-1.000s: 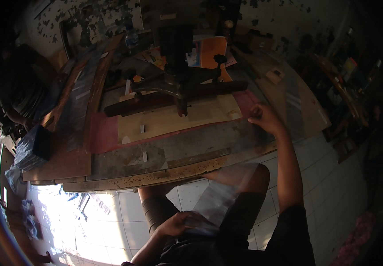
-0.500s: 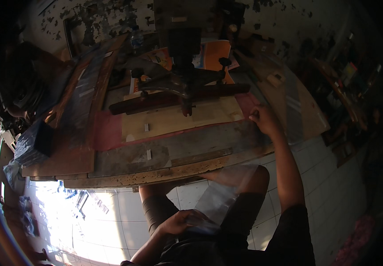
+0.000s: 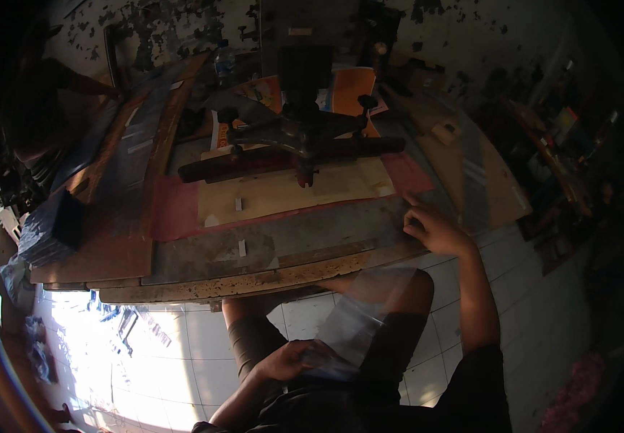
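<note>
A seated worker's left hand (image 3: 284,362) gripped clear plastic sheets (image 3: 352,314) over the lap, thumb side up, with the sheets slanting away toward the right knee (image 3: 417,290), in front of the worktop (image 3: 189,267). How the fingertips closed under the plastic could not be told. The right hand (image 3: 435,227), well apart from the sheets, hung above the worktop's near right edge, thumb and forefinger parted, the forefinger reaching toward the corner of a pink sheet (image 3: 176,208). Whether that fingertip touched it could not be told. A yellow sheet (image 3: 290,196) lay on the pink one, bearing a small pale piece (image 3: 238,205), beneath a dark bar (image 3: 229,168) on a metal frame (image 3: 301,137). At left, near a plastic-wrapped stack (image 3: 48,231), a co-worker (image 3: 34,108) stretched an arm over the boards (image 3: 120,177).
</note>
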A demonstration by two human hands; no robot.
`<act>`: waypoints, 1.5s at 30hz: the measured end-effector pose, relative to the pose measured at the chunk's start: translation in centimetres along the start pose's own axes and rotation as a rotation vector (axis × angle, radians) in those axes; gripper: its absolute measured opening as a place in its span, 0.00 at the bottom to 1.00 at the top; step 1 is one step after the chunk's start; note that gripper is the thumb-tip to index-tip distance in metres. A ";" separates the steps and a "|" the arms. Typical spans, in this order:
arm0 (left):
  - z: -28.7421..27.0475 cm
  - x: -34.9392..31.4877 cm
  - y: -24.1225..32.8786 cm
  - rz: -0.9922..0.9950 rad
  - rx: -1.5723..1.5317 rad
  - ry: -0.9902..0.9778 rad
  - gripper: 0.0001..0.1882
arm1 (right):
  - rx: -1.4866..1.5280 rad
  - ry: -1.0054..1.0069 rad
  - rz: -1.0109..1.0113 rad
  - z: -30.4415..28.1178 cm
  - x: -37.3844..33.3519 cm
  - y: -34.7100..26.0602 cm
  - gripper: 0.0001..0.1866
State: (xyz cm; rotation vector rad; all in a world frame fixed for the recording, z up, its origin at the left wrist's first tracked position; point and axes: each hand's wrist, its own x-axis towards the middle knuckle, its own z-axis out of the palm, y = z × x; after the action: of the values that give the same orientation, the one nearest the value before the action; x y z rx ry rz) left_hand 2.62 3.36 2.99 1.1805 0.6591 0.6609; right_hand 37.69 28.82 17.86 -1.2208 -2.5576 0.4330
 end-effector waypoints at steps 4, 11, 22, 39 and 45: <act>0.2 -1.0 1.2 0.049 0.111 0.002 0.17 | -0.128 0.421 0.143 2.7 -2.9 -4.4 0.06; -0.3 -2.0 0.6 0.166 0.059 -0.025 0.15 | -0.012 0.500 0.158 5.3 -4.6 -3.8 0.20; 0.2 -1.6 1.3 0.107 0.089 -0.002 0.14 | 0.052 0.408 0.221 2.8 -2.2 -0.8 0.13; -0.2 -2.6 1.1 0.084 0.111 0.016 0.13 | -0.032 0.168 0.093 4.7 -6.4 -8.7 0.09; -0.5 -4.1 5.1 0.154 0.138 -0.025 0.10 | 0.077 0.494 -0.047 14.3 -8.4 -14.0 0.08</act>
State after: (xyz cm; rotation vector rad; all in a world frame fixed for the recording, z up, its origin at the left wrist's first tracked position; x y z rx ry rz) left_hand -0.94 1.83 8.26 1.3754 0.6040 0.7381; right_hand 27.72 11.68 9.05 -1.0775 -2.1228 0.1860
